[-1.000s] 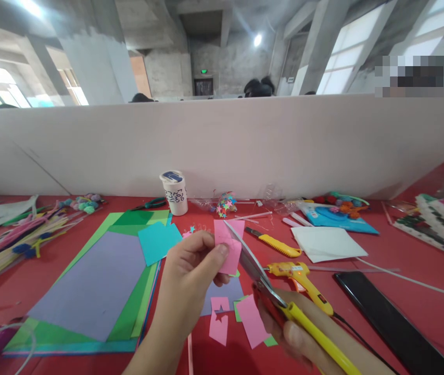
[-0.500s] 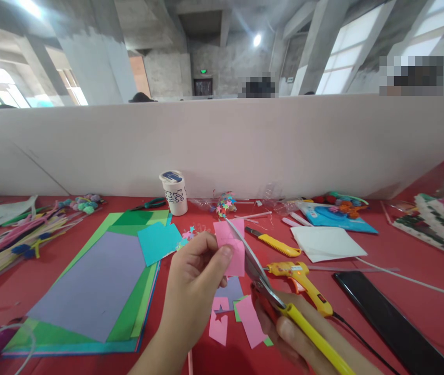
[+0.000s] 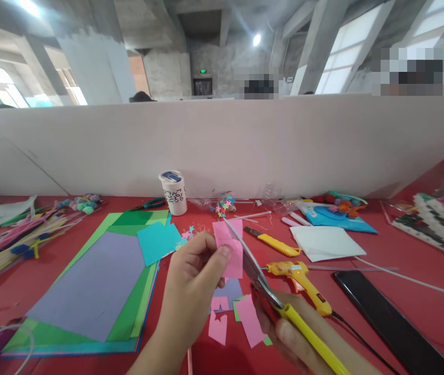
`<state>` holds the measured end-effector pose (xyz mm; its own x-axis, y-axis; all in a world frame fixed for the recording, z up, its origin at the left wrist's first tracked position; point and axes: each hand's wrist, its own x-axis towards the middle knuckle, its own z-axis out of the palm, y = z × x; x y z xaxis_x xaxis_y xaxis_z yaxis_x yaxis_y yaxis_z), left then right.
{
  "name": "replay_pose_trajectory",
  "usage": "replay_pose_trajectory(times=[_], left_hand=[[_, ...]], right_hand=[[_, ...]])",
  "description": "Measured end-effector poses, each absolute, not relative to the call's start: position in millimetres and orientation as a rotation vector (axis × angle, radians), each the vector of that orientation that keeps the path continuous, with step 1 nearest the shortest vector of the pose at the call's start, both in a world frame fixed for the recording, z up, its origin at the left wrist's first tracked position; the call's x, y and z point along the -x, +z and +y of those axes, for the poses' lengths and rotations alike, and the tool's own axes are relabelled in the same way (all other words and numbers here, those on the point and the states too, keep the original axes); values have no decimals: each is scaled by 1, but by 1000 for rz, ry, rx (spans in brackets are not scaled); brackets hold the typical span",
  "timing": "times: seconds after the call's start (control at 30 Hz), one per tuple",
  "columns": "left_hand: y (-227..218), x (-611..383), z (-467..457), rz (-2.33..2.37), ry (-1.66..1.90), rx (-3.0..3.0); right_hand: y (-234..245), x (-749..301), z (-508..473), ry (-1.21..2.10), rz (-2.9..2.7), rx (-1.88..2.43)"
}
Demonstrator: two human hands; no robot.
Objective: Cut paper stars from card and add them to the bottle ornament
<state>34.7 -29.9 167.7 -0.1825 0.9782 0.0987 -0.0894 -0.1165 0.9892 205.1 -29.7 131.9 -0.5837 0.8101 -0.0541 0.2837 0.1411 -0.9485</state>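
Observation:
Between its thumb and fingers, my left hand (image 3: pixel 196 278) pinches a small pink piece of paper (image 3: pixel 234 263), held upright above the table. My right hand (image 3: pixel 284 333) grips yellow-handled scissors (image 3: pixel 309 333). The scissor blades lie along the right and upper part of the pink paper; whether they are cutting into it I cannot tell. Below the hands lie a pink scrap with a star-shaped hole (image 3: pixel 218 328), another pink strip (image 3: pixel 251 320) and a purple piece of paper (image 3: pixel 232 292), with bits of green showing under the strip.
Stacked coloured sheets (image 3: pixel 89 291) lie left, beside a turquoise piece (image 3: pixel 158 242). A white cup (image 3: pixel 174 195) stands at the back. To the right are a yellow utility knife (image 3: pixel 278 245), a hot glue gun (image 3: pixel 300 276), white sheets (image 3: pixel 325 242) and a black phone (image 3: pixel 385 317). A white partition (image 3: pixel 222 148) borders the table.
Hardly anything differs. The scissors and pink paper have shifted very slightly left, with both hands keeping their hold.

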Motion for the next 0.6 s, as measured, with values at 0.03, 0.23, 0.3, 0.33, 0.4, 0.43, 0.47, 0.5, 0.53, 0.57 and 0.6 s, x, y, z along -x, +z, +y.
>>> replay_pose_trajectory(times=[0.03, 0.23, 0.3, 0.33, 0.4, 0.43, 0.47, 0.5, 0.53, 0.57, 0.6], left_hand=[[168, -35, -30, 1211, 1467, -1120], [165, -34, -28, 1172, 1446, -1141], [165, -33, -28, 1175, 1446, -1135], [165, -34, -28, 1172, 1444, -1133], [165, -34, -29, 1163, 1444, -1131], [165, -34, -29, 1160, 1449, -1127], [165, -34, -29, 1155, 1451, -1125], [165, -34, -28, 1153, 1453, -1121], [165, -33, -28, 1152, 1452, -1118], [165, -33, -27, 1147, 1450, -1117], [164, -33, -27, 1140, 1447, -1117]], right_hand=[[131, -205, -30, 1455, -1940, 1035], [129, -204, -30, 1496, -1903, 1021], [128, -204, -29, 1502, -1899, 1025], [127, -204, -29, 1505, -1897, 1027], [126, -204, -28, 1511, -1888, 1032], [125, -204, -28, 1514, -1882, 1034], [125, -204, -28, 1514, -1877, 1037], [124, -203, -28, 1511, -1872, 1040], [124, -203, -28, 1506, -1869, 1045], [125, -203, -28, 1498, -1868, 1051], [125, -202, -28, 1490, -1868, 1058]])
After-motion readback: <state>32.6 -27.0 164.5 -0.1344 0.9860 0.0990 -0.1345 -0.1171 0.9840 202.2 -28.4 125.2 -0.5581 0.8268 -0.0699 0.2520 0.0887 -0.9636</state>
